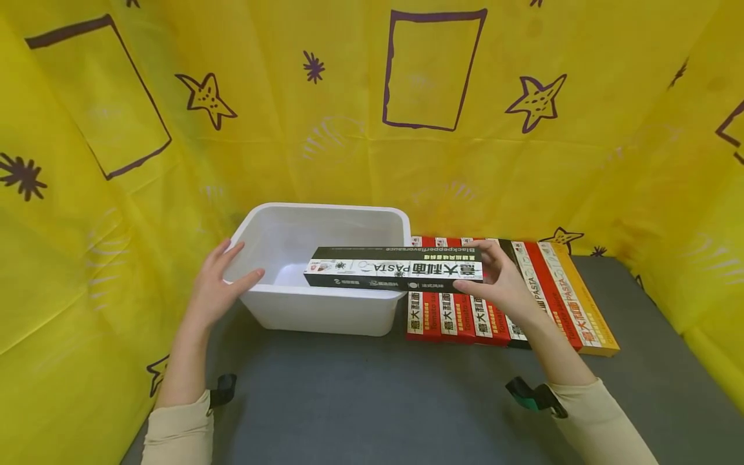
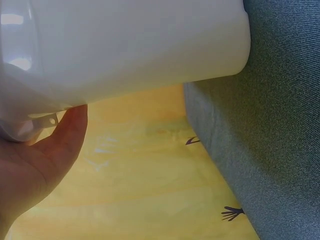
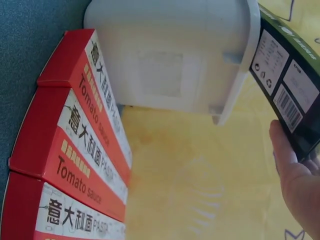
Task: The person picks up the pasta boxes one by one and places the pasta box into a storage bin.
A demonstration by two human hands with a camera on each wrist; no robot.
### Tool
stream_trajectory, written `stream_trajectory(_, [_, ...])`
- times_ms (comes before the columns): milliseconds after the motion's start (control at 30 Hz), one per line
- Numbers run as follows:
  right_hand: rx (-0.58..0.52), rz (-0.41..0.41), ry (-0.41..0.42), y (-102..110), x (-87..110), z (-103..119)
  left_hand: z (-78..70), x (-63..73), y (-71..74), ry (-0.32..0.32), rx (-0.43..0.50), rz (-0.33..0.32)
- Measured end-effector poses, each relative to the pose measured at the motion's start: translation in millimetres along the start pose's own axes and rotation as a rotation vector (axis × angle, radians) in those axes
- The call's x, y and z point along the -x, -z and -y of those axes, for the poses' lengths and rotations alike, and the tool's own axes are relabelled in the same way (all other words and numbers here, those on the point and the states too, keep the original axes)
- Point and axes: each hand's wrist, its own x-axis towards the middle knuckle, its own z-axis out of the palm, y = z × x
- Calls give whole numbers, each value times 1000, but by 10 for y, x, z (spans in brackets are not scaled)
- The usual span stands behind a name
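Note:
A white plastic bin [image 1: 325,313] stands on the dark table, seen close up in both wrist views. My left hand [image 1: 217,281] holds its left rim, and one finger shows against the outer wall in the left wrist view. My right hand [image 1: 500,281] grips the right end of a black pepper sauce pasta box [image 1: 389,271]. That long black, white and green box lies crosswise above the bin, its left end over the opening. In the right wrist view, a barcode shows on the box's end [image 3: 287,95]. Whether the box touches the rim, I cannot tell.
Right of the bin lies a row of several pasta boxes side by side, mostly red tomato sauce boxes [image 1: 430,323], with a black one and a yellow one [image 1: 581,290] at the right end. A yellow patterned curtain [image 1: 349,161] encloses the grey table [image 1: 360,400].

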Motion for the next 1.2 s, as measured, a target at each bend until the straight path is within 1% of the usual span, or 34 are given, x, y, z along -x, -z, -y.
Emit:
stream_trajectory(167, [51, -37, -1, -42, -61, 18, -11, 2, -4, 5, 11, -7])
stream_trajectory(400, [139, -81, 63, -134, -181, 16, -13, 4, -6, 15, -2, -3])
stream_trajectory(533, [128, -101, 90, -223, -250, 26, -10, 7, -3, 19, 2, 7])
stream_trajectory(633, [114, -110, 91, -293, -298, 48, -14, 10, 3, 25, 6, 13])
stream_trajectory(733, [142, -105, 98, -365, -346, 70, -25, 12, 8, 32, 11, 19])
stream_trajectory(867, [220, -80, 121, -480, -422, 92, -32, 13, 15, 35, 12, 21])
stream_trajectory(967, [325, -55, 123, -561, -461, 101, -26, 8, 14, 29, 3, 16])
stream_trajectory(1067, [459, -34, 138, -608, -480, 100, -25, 1, 6, 20, -6, 15])
stream_trajectory(1133, [530, -17, 177, -626, -493, 96, -31, 1, 2, 23, 1, 18])
stream_trajectory(1200, [574, 4, 232, -642, -512, 87, -36, 5, 5, 27, 2, 17])
